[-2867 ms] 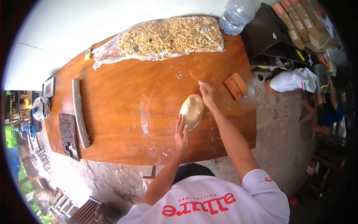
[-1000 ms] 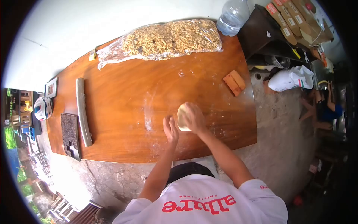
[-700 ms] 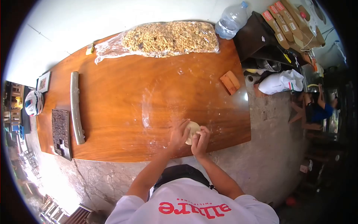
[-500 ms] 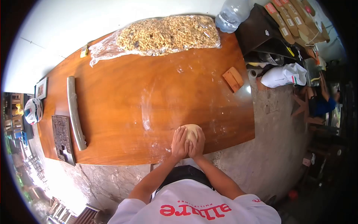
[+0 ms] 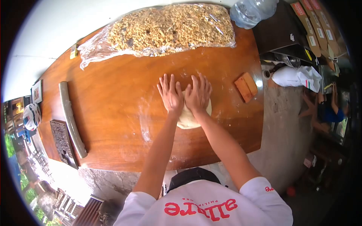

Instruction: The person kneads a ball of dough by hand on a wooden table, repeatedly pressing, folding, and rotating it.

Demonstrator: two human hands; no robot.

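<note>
My left hand [image 5: 171, 97] and right hand [image 5: 198, 96] lie side by side, palms down, fingers extended and spread apart. The dough [image 5: 189, 121] sits beneath both palms, exposed between and below the wrists, on the table [image 5: 113, 101]. Right of my right hand: wooden block [image 5: 246, 87]. Well left of my left hand: grey rod [image 5: 71, 115]. Beyond my fingertips: filled plastic bag [image 5: 171, 32].

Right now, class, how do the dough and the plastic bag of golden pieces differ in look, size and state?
The dough is pale and smooth; the bag is clear, showing many small golden pieces. The dough is compact; the bag is longer and larger. The left hand and right hand rest on the dough; neither touches the bag. Both lie on the table.
</note>
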